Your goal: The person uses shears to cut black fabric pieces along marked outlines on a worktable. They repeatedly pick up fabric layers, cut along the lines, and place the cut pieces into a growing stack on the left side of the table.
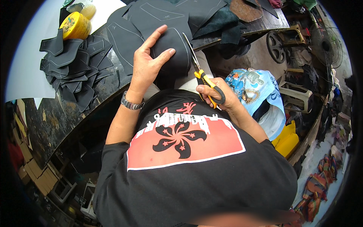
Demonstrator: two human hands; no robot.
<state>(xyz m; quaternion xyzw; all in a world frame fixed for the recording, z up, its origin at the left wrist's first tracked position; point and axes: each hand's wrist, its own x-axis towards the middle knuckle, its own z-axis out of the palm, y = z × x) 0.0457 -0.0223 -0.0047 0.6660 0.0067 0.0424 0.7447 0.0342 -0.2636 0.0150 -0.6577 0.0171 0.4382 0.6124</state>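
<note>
A black leather-like sheet (172,39) with a white curved outline drawn on it lies over the table's near edge and bends down there. My left hand (145,68) rests on it, thumb and index finger stretched apart; its other fingers are mostly hidden. Scissors (204,77) with yellow and black handles are gripped in my right hand (223,92). Their metal blades point up and away, along the sheet's right edge beside the white line. Whether the blades touch the sheet I cannot tell.
Cut black pieces (75,64) are piled on the dark table (49,121) at left, beside a yellow tub (76,25). More outlined sheets (159,13) lie farther back. At right are a blue patterned bag (261,87), a white stool (297,94) and a fan (327,45).
</note>
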